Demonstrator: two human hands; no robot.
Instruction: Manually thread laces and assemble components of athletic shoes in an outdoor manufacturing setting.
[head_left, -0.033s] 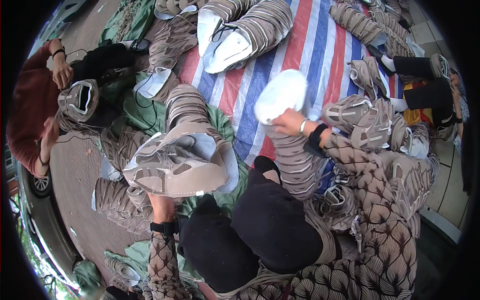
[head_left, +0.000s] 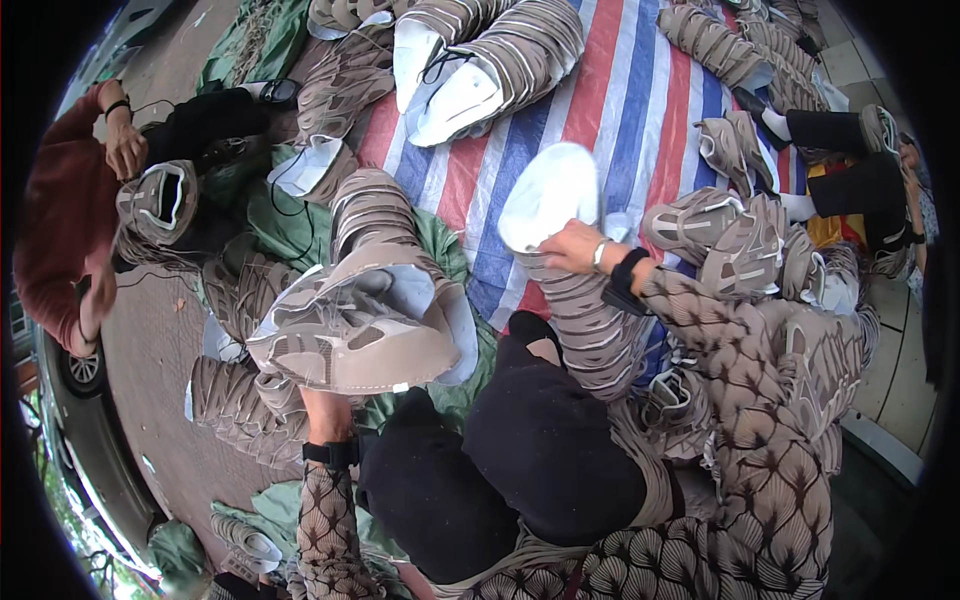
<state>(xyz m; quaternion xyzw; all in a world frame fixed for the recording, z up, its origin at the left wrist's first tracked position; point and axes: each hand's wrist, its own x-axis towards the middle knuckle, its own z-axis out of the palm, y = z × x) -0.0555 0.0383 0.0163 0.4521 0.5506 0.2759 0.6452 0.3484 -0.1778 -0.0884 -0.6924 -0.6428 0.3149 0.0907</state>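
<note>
In front of my left knee, a beige shoe upper (head_left: 385, 355) with mesh panels and a pale lining is held up by my left hand (head_left: 322, 402). Its fingers are hidden behind the upper. At the right, my right hand (head_left: 573, 246) pinches the lower edge of a white-lined shoe upper (head_left: 553, 195), which lies at the end of a long nested stack of uppers (head_left: 590, 330). The white face is slightly blurred. Another nested stack (head_left: 372, 215) rises just behind the upper in my left hand.
Striped red, white and blue sheeting (head_left: 610, 110) carries more stacks, including a large tied pair (head_left: 520, 75). Loose uppers (head_left: 740, 240) crowd my right side. A co-worker in a red-brown sleeve (head_left: 65, 200) sits at the left; another person's legs (head_left: 850, 185) show at the right. A car (head_left: 85, 420) stands left.
My right hand has shifted slightly left, and the white-lined upper has tilted leftward with it. The left hand and its upper have hardly moved. The co-worker's lower hand has moved a little.
</note>
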